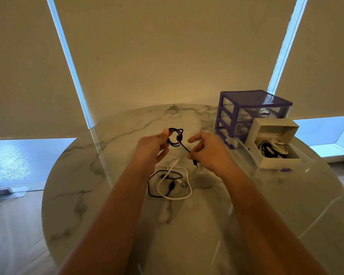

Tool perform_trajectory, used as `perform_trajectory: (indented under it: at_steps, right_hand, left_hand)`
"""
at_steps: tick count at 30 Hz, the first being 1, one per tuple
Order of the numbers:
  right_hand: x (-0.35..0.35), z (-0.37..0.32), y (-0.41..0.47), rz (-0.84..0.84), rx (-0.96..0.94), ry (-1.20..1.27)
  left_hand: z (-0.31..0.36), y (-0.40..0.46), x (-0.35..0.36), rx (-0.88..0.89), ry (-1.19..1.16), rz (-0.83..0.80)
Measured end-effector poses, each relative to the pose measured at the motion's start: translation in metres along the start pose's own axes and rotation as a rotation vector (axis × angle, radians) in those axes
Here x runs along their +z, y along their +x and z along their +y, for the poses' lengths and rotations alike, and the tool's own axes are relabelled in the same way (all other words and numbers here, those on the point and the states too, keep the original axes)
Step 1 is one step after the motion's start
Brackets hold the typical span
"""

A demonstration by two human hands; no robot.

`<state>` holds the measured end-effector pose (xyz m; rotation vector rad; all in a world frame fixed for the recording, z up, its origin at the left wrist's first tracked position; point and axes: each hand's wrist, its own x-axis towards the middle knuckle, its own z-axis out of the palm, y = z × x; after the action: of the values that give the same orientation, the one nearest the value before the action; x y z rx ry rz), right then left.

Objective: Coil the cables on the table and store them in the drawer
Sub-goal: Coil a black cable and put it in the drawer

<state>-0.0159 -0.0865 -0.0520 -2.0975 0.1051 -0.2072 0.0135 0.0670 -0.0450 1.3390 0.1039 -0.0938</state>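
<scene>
Marble-patterned round table top (pixel 111 175) carries all items. Both bare forearms reach forward from the near edge, hands raised above the table centre.

Left hand (pixel 151 147): palm turned inward, thumb up, fingers curled round a small coil of thin black cable (pixel 175 136), which it grips at the coil's left side. Coil is held clear of the table.

Right hand (pixel 209 150): just right of the coil, index finger extended toward it, thumb and lower fingers pinching the loose tail of the same black cable. Tail runs down-right from the coil to the pinch; its plug end (pixel 195 165) hangs just below the fingers. Exact finger contact is partly hidden, probably a thumb-and-middle pinch.

Near the hands, flat on the table: a loose white cable (pixel 189 193) and a second loose thin black cable (pixel 153 193), their loops overlapping.

Far right: a purple-framed clear plastic three-drawer unit (pixel 252 112). Its bottom clear drawer (pixel 246 155) is pulled out, with an open white cardboard box (pixel 274 162) inside holding coiled white and black cables (pixel 272 148).
</scene>
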Motion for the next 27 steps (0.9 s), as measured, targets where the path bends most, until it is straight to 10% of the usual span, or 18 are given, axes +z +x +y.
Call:
perform_trajectory:
  at_steps: [27]
  right_hand:
    - [-0.002, -0.003, -0.002, 0.152, -0.078, -0.005]
  left_hand:
    - [-0.001, -0.010, 0.010, 0.041, -0.055, -0.249]
